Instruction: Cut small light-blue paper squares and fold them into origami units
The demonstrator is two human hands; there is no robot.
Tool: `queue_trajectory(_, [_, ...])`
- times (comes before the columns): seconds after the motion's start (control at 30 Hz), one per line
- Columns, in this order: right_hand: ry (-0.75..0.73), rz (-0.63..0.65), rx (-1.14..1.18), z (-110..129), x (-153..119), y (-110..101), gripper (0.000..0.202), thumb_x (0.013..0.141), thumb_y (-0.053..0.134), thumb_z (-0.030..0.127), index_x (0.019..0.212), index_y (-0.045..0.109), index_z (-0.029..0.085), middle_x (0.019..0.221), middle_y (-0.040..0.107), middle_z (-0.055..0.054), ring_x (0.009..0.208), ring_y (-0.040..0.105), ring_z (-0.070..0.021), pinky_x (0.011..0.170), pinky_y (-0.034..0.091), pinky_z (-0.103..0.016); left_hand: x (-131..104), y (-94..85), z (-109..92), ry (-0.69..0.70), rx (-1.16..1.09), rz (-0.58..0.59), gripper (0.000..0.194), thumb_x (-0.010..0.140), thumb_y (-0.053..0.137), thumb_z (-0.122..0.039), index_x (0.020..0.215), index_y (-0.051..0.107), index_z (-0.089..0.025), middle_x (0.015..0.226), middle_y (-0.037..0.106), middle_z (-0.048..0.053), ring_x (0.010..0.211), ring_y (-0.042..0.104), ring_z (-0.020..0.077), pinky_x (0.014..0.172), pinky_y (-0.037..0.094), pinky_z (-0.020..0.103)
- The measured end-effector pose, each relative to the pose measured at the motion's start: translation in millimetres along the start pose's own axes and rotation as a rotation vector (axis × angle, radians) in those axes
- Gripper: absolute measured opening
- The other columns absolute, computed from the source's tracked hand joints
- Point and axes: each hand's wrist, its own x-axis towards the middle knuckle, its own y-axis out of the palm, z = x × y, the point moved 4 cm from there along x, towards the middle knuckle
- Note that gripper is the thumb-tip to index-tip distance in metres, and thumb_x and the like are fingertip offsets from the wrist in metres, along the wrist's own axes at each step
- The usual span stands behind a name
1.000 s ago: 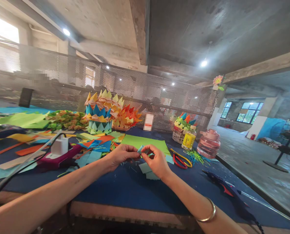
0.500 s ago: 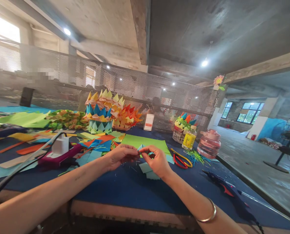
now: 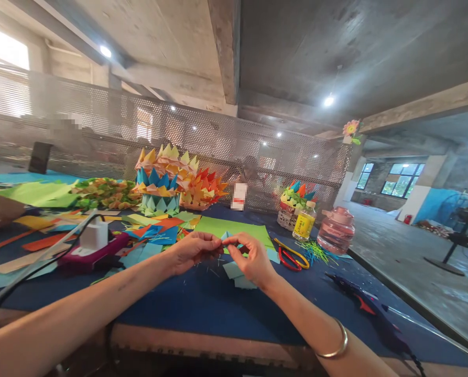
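Note:
Over the middle of the blue table, my left hand [image 3: 195, 250] and my right hand [image 3: 253, 256] meet fingertip to fingertip. Both pinch a small piece of light blue folded paper [image 3: 225, 235], mostly hidden by the fingers with only its tip showing. Light blue paper pieces [image 3: 239, 276] lie on the table under my right hand. Behind both hands is a flat green paper sheet [image 3: 253, 234]. Scissors with red and yellow handles [image 3: 292, 256] rest to the right of my right hand.
A glue gun [image 3: 365, 298] lies at the right, near a pink water jug [image 3: 337, 230] and a yellow-labelled bottle [image 3: 304, 222]. On the left are a purple power strip [image 3: 94, 254] with a cable and scattered paper strips [image 3: 47, 241]. Folded-paper crowns [image 3: 161, 180] stand behind.
My hands keep pinching the paper in almost the same place. At the far left, another person's blurred hand or arm has come further into view over the table.

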Motion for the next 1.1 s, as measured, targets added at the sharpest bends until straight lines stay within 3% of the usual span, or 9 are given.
queue_trajectory(0.2, [0.136,-0.043,0.148,-9.7,-1.5,1.5,0.018,0.08,0.051,0.03,0.094,0.051,0.018,0.079,0.056,-0.002,0.062,0.049,-0.01,0.053,0.041,-0.021,-1.4,3.7,-7.6,0.097,0.219,-0.069,0.027,0.06,0.07,-0.039,0.062,0.061,-0.014,0.061,0.062,0.0,0.055,0.051,0.0089,0.058,0.037,0.022])
queue_trajectory(0.47, [0.186,-0.039,0.184,-22.3,1.5,7.6,0.028,0.074,0.057,0.025,0.098,0.044,0.018,0.071,0.056,0.0,0.062,0.054,-0.0119,0.055,0.043,-0.023,-0.5,7.8,-9.9,0.27,0.471,-0.034,0.028,0.068,0.061,-0.041,0.062,0.06,-0.014,0.054,0.056,-0.001,0.053,0.048,0.0098,0.053,0.034,0.022])
queue_trajectory(0.67, [0.173,-0.054,0.171,-24.4,2.5,7.7,0.03,0.073,0.058,0.025,0.099,0.045,0.018,0.069,0.056,0.001,0.06,0.053,-0.0111,0.054,0.042,-0.022,0.7,6.7,-8.7,0.262,0.478,-0.049,0.027,0.067,0.061,-0.041,0.061,0.06,-0.015,0.054,0.058,-0.001,0.054,0.05,0.0104,0.056,0.038,0.022])
queue_trajectory(0.9, [0.176,-0.043,0.164,-19.8,1.9,6.8,0.027,0.069,0.06,0.021,0.091,0.045,0.018,0.057,0.046,0.008,0.046,0.042,-0.0067,0.045,0.033,-0.019,1.3,7.4,-6.5,0.275,0.555,-0.034,0.032,0.064,0.062,-0.047,0.059,0.058,-0.015,0.054,0.06,0.0,0.054,0.052,0.0115,0.054,0.039,0.022])
queue_trajectory(1.1, [0.197,0.019,0.198,-20.6,1.7,2.7,0.016,0.082,0.045,0.028,0.095,0.048,0.019,0.068,0.054,0.001,0.061,0.052,-0.011,0.053,0.041,-0.021,4.4,2.4,-5.9,0.227,0.557,-0.077,0.037,0.065,0.058,-0.051,0.063,0.057,-0.014,0.055,0.056,-0.001,0.05,0.048,0.0098,0.05,0.037,0.021])
